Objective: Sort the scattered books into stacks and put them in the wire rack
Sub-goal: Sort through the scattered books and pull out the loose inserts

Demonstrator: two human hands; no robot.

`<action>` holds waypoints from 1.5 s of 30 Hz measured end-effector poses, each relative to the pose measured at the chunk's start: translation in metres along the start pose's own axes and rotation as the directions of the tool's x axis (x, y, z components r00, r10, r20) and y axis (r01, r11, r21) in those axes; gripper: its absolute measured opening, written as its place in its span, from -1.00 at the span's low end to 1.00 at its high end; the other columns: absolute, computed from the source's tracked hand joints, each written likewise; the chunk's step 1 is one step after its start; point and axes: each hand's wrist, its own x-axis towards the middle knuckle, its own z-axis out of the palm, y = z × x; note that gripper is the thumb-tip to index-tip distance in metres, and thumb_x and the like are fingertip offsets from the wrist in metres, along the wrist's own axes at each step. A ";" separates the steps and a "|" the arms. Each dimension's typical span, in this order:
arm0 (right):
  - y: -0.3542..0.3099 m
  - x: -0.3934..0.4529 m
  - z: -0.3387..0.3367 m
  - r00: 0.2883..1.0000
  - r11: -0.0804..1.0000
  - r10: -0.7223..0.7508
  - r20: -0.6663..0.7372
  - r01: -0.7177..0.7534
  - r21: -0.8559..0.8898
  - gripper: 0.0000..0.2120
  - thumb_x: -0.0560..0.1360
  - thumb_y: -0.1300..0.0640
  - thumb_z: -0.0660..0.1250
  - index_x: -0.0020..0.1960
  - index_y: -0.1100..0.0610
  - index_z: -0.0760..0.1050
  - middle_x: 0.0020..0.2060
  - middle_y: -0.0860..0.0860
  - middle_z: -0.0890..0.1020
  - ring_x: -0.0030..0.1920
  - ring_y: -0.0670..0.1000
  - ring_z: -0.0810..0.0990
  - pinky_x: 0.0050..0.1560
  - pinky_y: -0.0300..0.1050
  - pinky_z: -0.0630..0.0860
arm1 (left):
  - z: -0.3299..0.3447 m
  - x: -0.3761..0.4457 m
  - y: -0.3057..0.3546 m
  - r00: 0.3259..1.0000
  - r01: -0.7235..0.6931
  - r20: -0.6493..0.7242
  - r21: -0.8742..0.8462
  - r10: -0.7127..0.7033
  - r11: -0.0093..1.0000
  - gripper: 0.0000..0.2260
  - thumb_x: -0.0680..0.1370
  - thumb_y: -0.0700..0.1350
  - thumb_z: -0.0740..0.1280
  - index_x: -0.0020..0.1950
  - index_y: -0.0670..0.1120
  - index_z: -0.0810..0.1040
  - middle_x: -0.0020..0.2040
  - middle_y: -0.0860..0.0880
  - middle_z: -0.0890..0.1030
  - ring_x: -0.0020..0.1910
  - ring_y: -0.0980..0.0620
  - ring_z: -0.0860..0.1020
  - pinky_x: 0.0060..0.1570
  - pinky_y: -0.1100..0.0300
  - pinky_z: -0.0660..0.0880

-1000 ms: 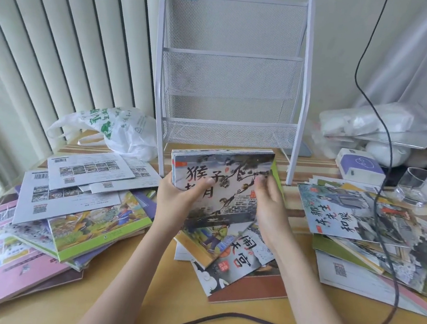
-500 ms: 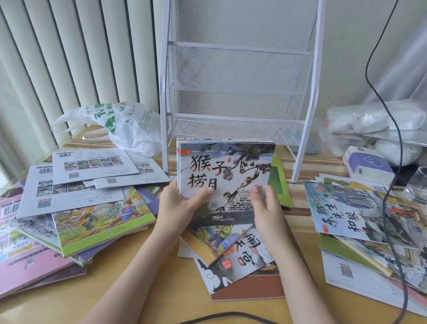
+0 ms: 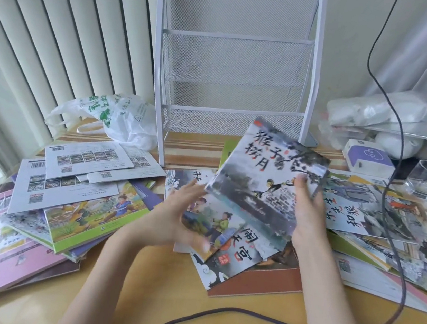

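Grey monkey book [image 3: 266, 179] tilted in front of the wire rack [image 3: 236, 57], my right hand [image 3: 308, 216] pinching its right edge; my left hand [image 3: 173, 216] spread, blurred, just below-left of it

Grey ink-wash book [image 3: 266, 179] is lifted and tilted, front cover up, above the middle pile [image 3: 226, 247]. Left pile [image 3: 49, 195] and right pile [image 3: 386, 231] lie flat and fanned on the surface. White wire rack [image 3: 236, 57] stands upright behind, pockets holding no books.
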 end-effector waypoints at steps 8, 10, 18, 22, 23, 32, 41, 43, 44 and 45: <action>0.000 0.008 -0.013 0.979 0.992 0.127 -0.161 -0.121 0.047 -0.29 0.47 -0.28 0.24 0.49 0.02 0.16 0.47 0.01 0.24 0.43 0.09 0.26 0.31 0.11 0.27 | 0.003 0.004 -0.018 0.991 -0.059 0.130 0.531 -0.013 0.845 -0.10 0.16 0.45 0.33 0.43 0.40 0.03 0.43 0.39 -0.03 0.49 0.27 -0.14 0.49 -0.11 -0.17; -0.001 0.004 -0.012 0.979 0.991 0.135 -0.156 -0.130 0.040 -0.23 0.45 -0.29 0.25 0.52 0.03 0.10 0.50 0.00 0.17 0.46 0.09 0.20 0.36 0.15 0.22 | -0.001 0.005 -0.015 0.992 -0.069 0.127 0.532 0.001 0.844 -0.15 0.19 0.40 0.38 0.42 0.38 0.10 0.41 0.40 0.07 0.50 0.22 0.01 0.48 -0.06 0.02; -0.005 -0.003 -0.010 0.981 0.990 0.137 -0.136 -0.133 0.040 -0.36 0.49 -0.22 0.25 0.47 0.04 0.21 0.47 0.00 0.25 0.44 0.07 0.25 0.35 0.07 0.24 | -0.007 0.000 -0.015 0.993 -0.068 -0.089 0.149 0.082 0.986 -0.38 0.27 0.45 0.31 0.13 0.07 0.65 0.06 0.19 0.61 0.06 0.33 0.54 0.09 0.45 0.41; -0.007 -0.007 -0.007 0.981 0.989 0.148 -0.126 -0.146 0.025 -0.35 0.49 -0.23 0.25 0.47 0.02 0.20 0.47 -0.01 0.24 0.44 0.07 0.23 0.35 0.08 0.23 | -0.015 0.014 -0.018 0.980 -0.095 -0.175 0.023 0.098 0.995 -0.61 0.31 0.20 0.49 0.04 0.01 0.68 0.04 0.19 0.64 0.10 0.29 0.57 0.16 0.30 0.46; -0.007 -0.008 -0.007 0.981 0.989 0.150 -0.125 -0.149 0.020 -0.36 0.49 -0.22 0.25 0.47 0.02 0.22 0.47 -0.01 0.25 0.44 0.07 0.24 0.35 0.07 0.24 | -0.015 0.018 -0.020 0.974 -0.097 -0.200 0.049 0.105 0.994 -0.63 0.32 0.15 0.51 0.05 0.01 0.68 0.07 0.18 0.63 0.16 0.26 0.54 0.21 0.25 0.43; -0.008 -0.005 -0.007 0.971 0.979 0.203 -0.127 -0.200 0.035 -0.35 0.48 -0.25 0.24 0.48 -0.02 0.19 0.48 -0.01 0.22 0.45 0.07 0.22 0.34 0.09 0.24 | -0.012 0.034 -0.027 0.956 -0.012 -0.293 -0.028 0.004 1.000 -0.88 0.41 -0.07 0.50 -0.15 0.17 0.68 -0.05 0.13 0.67 0.07 0.09 0.58 0.13 0.17 0.48; -0.003 0.001 -0.008 0.958 0.967 0.254 -0.137 -0.251 0.037 -0.22 0.43 -0.32 0.25 0.51 -0.02 0.11 0.50 0.00 0.18 0.47 0.09 0.20 0.36 0.16 0.23 | -0.015 0.050 -0.008 0.913 -0.144 -0.398 -0.124 0.084 0.982 -0.75 0.42 -0.09 0.47 -0.45 0.16 0.62 -0.53 0.12 0.50 -0.50 0.21 0.36 -0.44 0.30 0.31; -0.001 0.002 -0.008 0.956 0.966 0.258 -0.141 -0.254 0.045 -0.21 0.41 -0.34 0.26 0.51 -0.02 0.13 0.49 0.01 0.20 0.46 0.10 0.22 0.35 0.17 0.24 | -0.008 0.056 0.002 0.905 -0.172 -0.403 -0.056 0.136 0.983 -0.91 0.35 -0.01 0.53 -0.36 0.11 0.68 -0.41 0.07 0.64 -0.41 0.15 0.52 -0.37 0.23 0.44; -0.002 0.002 -0.008 0.955 0.965 0.261 -0.144 -0.257 0.045 -0.20 0.41 -0.35 0.26 0.51 -0.01 0.12 0.50 0.01 0.19 0.46 0.10 0.21 0.35 0.18 0.24 | -0.002 0.059 0.006 0.907 -0.176 -0.393 -0.029 0.150 0.984 -0.95 0.33 -0.02 0.54 -0.29 0.06 0.71 -0.33 0.05 0.68 -0.33 0.12 0.60 -0.30 0.20 0.50; -0.002 0.002 -0.007 0.953 0.964 0.264 -0.148 -0.261 0.043 -0.19 0.41 -0.35 0.25 0.51 -0.01 0.11 0.50 0.01 0.18 0.46 0.11 0.21 0.36 0.18 0.24 | 0.005 0.061 0.010 0.903 -0.194 -0.389 0.002 0.180 0.981 -0.93 0.33 -0.03 0.55 -0.23 0.03 0.72 -0.27 0.06 0.70 -0.26 0.11 0.63 -0.24 0.19 0.54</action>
